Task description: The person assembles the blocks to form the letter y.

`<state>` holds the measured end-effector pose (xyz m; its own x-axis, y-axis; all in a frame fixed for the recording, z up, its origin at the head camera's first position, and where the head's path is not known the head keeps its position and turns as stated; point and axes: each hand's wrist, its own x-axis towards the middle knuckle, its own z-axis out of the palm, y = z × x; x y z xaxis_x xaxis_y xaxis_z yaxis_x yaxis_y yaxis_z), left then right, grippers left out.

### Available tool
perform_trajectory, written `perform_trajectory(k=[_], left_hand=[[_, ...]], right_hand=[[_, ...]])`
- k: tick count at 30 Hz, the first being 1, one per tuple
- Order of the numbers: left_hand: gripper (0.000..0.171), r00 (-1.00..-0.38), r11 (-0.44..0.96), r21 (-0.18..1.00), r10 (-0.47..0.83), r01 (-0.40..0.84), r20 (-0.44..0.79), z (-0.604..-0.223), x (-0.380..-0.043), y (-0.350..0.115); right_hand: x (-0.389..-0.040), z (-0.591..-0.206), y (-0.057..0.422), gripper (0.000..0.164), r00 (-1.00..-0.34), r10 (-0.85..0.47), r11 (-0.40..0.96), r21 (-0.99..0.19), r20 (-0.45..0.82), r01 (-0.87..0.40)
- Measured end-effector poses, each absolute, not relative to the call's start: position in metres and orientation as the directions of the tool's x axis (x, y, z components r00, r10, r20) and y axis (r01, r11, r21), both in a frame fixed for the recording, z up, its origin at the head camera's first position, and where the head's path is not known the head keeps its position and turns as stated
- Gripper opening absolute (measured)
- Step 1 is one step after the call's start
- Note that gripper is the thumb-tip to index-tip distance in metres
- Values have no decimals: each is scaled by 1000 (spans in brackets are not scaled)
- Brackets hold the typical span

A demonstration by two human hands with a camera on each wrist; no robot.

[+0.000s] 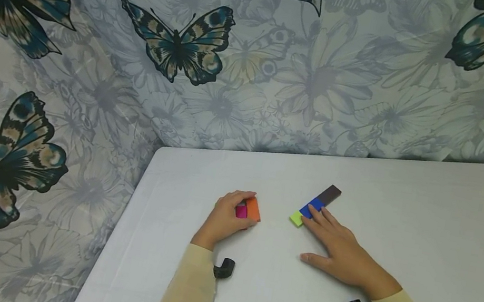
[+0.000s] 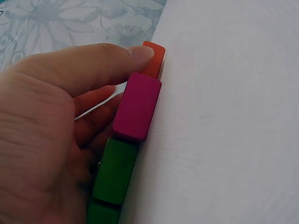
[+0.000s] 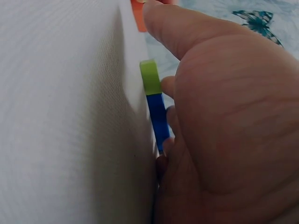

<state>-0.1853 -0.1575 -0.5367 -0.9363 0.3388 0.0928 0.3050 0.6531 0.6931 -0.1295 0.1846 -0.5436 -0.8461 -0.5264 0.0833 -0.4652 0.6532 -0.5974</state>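
L hand grip (image 1: 222,217) pinching orange blk (image 1: 253,208), magenta blk (image 1: 241,211) beside, R hand grip (image 1: 340,250) spread wide, touching blue blk (image 1: 317,203)

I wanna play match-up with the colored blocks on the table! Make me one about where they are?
Things:
1. lime block
2. orange block
3. brown block
4. blue section

Places:
A. at the row's far end, away from the person
B. between the lime and brown
C. in the left hand's grip
D. at the row's end nearest the person

Pairs: 1-D, 2-C, 3-A, 4-B
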Motion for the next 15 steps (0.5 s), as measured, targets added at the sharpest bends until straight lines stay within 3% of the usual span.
perform_trajectory(k=[15], left_hand=[[58, -946, 707, 643, 312, 294, 90, -536, -184, -153]], right_hand=[[-128, -541, 184, 89, -856, -514, 681, -583, 51, -444]])
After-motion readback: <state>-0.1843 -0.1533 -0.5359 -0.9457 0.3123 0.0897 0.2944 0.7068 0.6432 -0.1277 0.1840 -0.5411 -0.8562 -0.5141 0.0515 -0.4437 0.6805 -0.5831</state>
